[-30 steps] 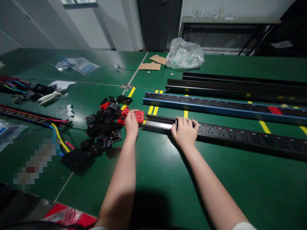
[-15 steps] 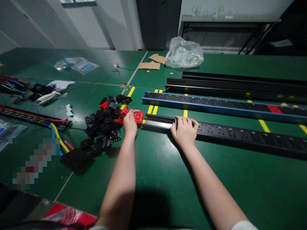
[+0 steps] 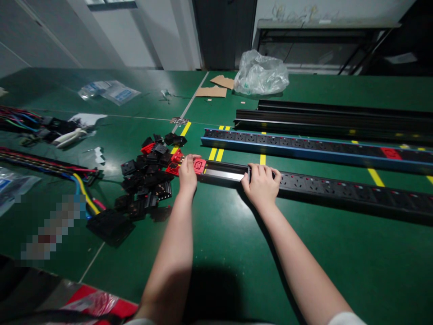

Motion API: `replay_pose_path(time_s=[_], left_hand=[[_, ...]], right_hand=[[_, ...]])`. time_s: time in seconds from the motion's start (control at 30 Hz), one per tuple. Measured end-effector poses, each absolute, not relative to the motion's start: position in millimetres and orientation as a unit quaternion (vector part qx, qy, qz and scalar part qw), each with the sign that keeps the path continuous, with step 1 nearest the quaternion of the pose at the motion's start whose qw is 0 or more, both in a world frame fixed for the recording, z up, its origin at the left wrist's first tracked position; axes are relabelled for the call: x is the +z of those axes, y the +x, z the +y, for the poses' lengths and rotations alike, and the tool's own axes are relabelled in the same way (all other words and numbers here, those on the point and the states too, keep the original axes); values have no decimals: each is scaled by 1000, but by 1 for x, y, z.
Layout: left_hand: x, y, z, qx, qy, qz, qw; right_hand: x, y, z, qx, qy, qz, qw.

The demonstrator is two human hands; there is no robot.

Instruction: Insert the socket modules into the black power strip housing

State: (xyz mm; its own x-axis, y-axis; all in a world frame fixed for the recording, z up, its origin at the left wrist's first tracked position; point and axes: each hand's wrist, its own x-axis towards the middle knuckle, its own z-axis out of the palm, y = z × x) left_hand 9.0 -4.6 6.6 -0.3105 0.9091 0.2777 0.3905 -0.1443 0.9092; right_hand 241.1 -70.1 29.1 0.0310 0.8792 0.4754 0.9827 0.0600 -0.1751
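Note:
My left hand (image 3: 188,174) is closed on a red socket module (image 3: 200,166), which sits at the left end of a black power strip housing (image 3: 225,174). Bare silvery channel shows between that module and my right hand (image 3: 263,181). The right hand wraps over the housing, its fingers curled on the far edge, where the row of black sockets (image 3: 321,186) begins. Just left of my left hand lies a pile of loose black socket modules (image 3: 145,174). Another red module (image 3: 173,168) lies at the pile's edge, partly behind my fingers.
Behind the housing lies a blue power strip (image 3: 287,148) with black sockets and one red one. Black profiles (image 3: 304,119) lie farther back. A clear plastic bag (image 3: 260,74) and cardboard pieces (image 3: 212,92) are at the far edge. Wire bundles (image 3: 40,162) lie at left.
My left hand has moved slightly right with the red socket module, which now meets the end of the housing. My right hand keeps its place on the housing.

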Motion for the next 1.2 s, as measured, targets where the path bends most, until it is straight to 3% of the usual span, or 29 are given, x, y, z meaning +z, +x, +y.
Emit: replay_pose_path(time_s=[0.23,0.43,0.63,0.9,1.2], left_hand=[[2,11,-3,478,584,625,199],[11,15,-6,513,559,598,258],[15,18,-9,457,579,582,343],[10,14,-5,507,545,626,232],[13,18,-15,536,493,684,-46]], right_hand=[[29,241,-70,-109,-678,-688,236],[29,241,-70,-105,-681,-689,226],[31,239,-75,-116,-667,-693,248],[32,192,-97,-77,-527,-824,193],[26,227,-93,-120,-620,-726,272]])
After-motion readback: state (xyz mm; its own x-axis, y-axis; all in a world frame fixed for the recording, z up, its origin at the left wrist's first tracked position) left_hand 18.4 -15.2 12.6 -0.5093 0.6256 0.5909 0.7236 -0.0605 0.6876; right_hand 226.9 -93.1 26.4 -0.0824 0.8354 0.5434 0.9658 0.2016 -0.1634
